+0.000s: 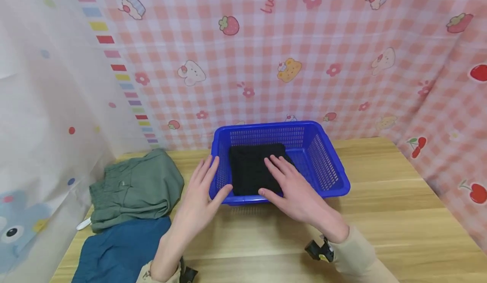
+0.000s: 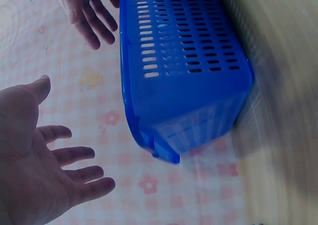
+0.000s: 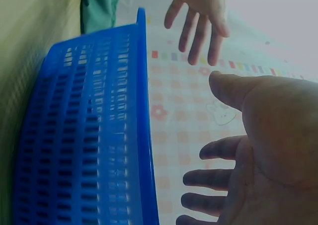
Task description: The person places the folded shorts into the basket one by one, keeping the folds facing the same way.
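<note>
A blue plastic basket (image 1: 319,156) stands on the table, with a folded black garment (image 1: 247,168) lying in its left part. My left hand (image 1: 199,194) is over the basket's front left corner, fingers spread and holding nothing. Above the front rim, my right hand (image 1: 294,190) reaches over the black garment, its fingers extended. In the left wrist view the left hand (image 2: 42,160) is apart from the basket's slotted wall (image 2: 184,51). The right wrist view likewise has the right hand (image 3: 258,150) above the rim, with nothing in it.
Left of the basket lie green shorts (image 1: 140,188) with an elastic waist, and a dark blue garment (image 1: 121,249) nearer the front. A small white object (image 1: 83,223) pokes out beside the green shorts. Behind the wooden table (image 1: 395,215) hangs a pink checked curtain (image 1: 247,54).
</note>
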Motion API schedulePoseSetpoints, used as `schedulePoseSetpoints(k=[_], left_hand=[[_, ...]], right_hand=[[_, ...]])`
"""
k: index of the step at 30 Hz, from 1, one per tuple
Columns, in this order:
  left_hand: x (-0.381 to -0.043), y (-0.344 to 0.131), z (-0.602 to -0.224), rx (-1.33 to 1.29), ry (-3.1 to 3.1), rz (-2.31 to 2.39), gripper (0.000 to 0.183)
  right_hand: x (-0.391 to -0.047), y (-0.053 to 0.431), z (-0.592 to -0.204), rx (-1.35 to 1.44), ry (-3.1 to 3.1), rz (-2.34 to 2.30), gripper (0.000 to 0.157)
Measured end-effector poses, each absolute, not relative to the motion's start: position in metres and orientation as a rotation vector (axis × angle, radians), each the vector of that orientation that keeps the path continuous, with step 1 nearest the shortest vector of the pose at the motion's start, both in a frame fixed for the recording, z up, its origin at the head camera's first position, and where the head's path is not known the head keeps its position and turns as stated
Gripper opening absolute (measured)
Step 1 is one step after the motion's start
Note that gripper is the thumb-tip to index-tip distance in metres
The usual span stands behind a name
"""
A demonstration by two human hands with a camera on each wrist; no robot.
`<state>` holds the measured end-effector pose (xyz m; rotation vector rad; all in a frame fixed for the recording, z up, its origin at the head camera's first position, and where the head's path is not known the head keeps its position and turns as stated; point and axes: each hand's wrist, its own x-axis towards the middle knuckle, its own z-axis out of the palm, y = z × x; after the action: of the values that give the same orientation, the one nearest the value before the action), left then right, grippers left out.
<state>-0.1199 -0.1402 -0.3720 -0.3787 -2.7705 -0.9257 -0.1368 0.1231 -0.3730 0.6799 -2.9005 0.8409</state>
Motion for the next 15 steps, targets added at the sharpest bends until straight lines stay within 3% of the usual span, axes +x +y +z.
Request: schedulePoseSetpoints(k=[15], left_hand=[[-0.095, -0.162, -0.375, -0.282, -2.776, -0.880, 0.074]], right_hand=[[-0.114, 0.091, -0.384, 0.716, -2.857, 0.896, 0.079]])
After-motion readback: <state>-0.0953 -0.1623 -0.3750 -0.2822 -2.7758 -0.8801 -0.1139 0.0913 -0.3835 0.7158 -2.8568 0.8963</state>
